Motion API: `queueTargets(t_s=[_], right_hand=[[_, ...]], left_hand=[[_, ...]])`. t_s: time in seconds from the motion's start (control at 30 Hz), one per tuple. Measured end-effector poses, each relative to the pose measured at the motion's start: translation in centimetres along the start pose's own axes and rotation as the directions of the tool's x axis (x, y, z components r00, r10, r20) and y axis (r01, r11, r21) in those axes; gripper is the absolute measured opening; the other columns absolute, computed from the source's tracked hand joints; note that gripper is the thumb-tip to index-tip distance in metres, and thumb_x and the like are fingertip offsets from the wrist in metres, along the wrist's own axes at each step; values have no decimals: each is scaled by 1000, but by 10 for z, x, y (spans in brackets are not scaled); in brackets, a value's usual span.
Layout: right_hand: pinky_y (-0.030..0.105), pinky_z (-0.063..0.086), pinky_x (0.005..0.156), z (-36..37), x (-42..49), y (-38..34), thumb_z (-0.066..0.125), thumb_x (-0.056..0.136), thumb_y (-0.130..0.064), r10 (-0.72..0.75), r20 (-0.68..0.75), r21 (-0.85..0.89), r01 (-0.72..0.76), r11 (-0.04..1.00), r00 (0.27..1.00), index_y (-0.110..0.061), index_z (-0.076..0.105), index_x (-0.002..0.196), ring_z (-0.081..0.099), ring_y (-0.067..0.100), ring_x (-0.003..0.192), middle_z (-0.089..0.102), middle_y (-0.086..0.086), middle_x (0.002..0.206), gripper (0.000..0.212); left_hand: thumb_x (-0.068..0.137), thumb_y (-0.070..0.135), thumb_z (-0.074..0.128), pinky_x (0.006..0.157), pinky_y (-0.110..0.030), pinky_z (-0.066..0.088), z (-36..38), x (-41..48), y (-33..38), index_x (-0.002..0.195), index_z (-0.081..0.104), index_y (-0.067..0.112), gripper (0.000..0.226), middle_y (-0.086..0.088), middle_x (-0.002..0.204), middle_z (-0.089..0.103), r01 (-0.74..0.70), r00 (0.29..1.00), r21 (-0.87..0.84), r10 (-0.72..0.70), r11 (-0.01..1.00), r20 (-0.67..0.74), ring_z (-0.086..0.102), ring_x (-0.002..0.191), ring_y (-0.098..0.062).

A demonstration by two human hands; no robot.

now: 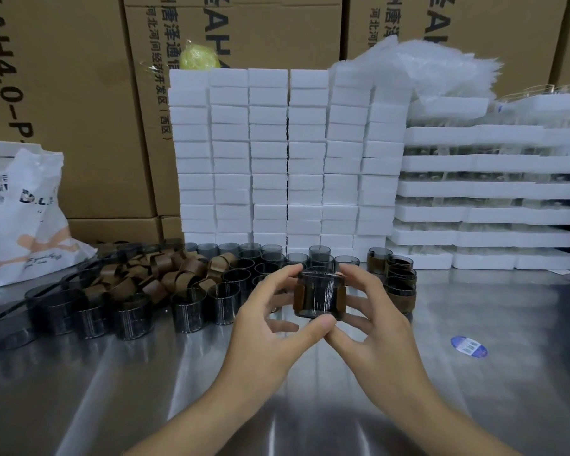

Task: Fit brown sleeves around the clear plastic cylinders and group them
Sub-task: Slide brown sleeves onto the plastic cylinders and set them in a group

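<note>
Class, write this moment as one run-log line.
left hand, right hand: grip cylinder | brown sleeve: partly round it | sleeved group: at right

A shiny steel tabletop (112, 390) reflects soft overhead light. Tall cardboard boxes (79, 93) with printed lettering form the back wall from 10 to 2 o'clock. White foam blocks (287, 153) stack at 12 o'clock, with foam trays (491, 192) at 2 o'clock. A white plastic bag (30, 225) slumps at 9 o'clock, and a blue sticker (469, 347) lies at 4 o'clock.
</note>
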State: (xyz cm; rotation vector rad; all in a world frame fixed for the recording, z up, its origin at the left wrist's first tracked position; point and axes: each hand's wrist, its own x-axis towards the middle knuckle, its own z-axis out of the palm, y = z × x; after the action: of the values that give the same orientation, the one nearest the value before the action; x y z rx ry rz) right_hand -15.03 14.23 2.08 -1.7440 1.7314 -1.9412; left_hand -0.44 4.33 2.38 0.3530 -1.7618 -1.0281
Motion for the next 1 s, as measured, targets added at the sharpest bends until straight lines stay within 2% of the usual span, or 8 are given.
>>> queueTargets(t_s=[0.13, 0.3, 0.37, 0.47, 0.5, 0.7, 0.8, 1.0], right_hand=[[18, 57, 94, 3, -4, -8, 83, 92, -24, -49, 37, 47, 47, 998, 998, -41, 55, 146, 64, 11, 130, 64, -16, 139, 63], [26, 55, 103, 10, -13, -15, 66, 89, -47, -10, 172, 83, -4, 997, 985, -44, 37, 153, 62, 16, 131, 57, -13, 143, 71], [30, 56, 100, 8, -14, -17, 65, 87, -44, -22, 191, 118, -1, 993, 981, -43, 36, 147, 65, 20, 124, 62, -14, 131, 67], [34, 59, 91, 6, -14, -22, 67, 86, -34, -56, 191, 150, 27, 988, 980, -49, 38, 134, 68, 21, 109, 65, -11, 116, 59], [35, 59, 90, 7, -15, -23, 68, 85, -30, -65, 185, 157, 36, 987, 981, -50, 39, 132, 68, 20, 105, 66, -11, 114, 58], [24, 56, 79, 14, -19, -29, 68, 82, -25, -103, 100, 215, 79, 973, 990, -39, 44, 127, 67, 16, 90, 66, -10, 102, 52], [22, 55, 74, 17, -21, -36, 65, 78, -28, -113, 74, 271, 89, 958, 991, -42, 49, 120, 65, 6, 82, 67, -14, 97, 47], [25, 54, 72, 18, -25, -47, 61, 74, -25, -97, 57, 351, 71, 934, 994, -30, 49, 116, 62, 12, 76, 64, -6, 88, 44]], left_hand=[[83, 45, 82, 92, -27, 57, -1, 0, 9, 134, 54, 42, 58, 13, 125, 69, 34, 994, -132, -19, 991, 108, 70, 120, -13], [107, 23, 62, 94, -9, 51, 6, -11, 16, 137, 39, 30, 38, 30, 116, 67, 46, 962, -138, -7, 989, 275, 70, 111, 4], [103, 30, 64, 94, -20, 56, 7, -12, 17, 136, 41, 30, 39, 27, 112, 66, 30, 964, -147, 10, 989, 265, 69, 108, 2], [96, 40, 67, 101, -58, 57, 7, -15, 20, 133, 46, 30, 44, 13, 110, 61, 18, 968, -150, 21, 989, 250, 62, 105, -13], [95, 40, 68, 103, -63, 55, 8, -16, 21, 132, 47, 29, 44, 12, 109, 61, 22, 968, -161, 19, 987, 249, 62, 105, -15], [89, 37, 69, 84, -31, 57, 13, -21, 28, 119, 52, 22, 38, 8, 98, 60, 27, 979, -245, 23, 969, 201, 60, 92, -12], [87, 34, 70, 82, -29, 60, 15, -22, 31, 123, 58, 18, 42, -1, 103, 66, 16, 983, -275, 35, 961, 179, 66, 93, -16], [82, 38, 70, 78, -28, 58, 13, -22, 38, 133, 59, 17, 57, -7, 106, 66, -25, 986, -301, 73, 953, 148, 67, 93, -17]])
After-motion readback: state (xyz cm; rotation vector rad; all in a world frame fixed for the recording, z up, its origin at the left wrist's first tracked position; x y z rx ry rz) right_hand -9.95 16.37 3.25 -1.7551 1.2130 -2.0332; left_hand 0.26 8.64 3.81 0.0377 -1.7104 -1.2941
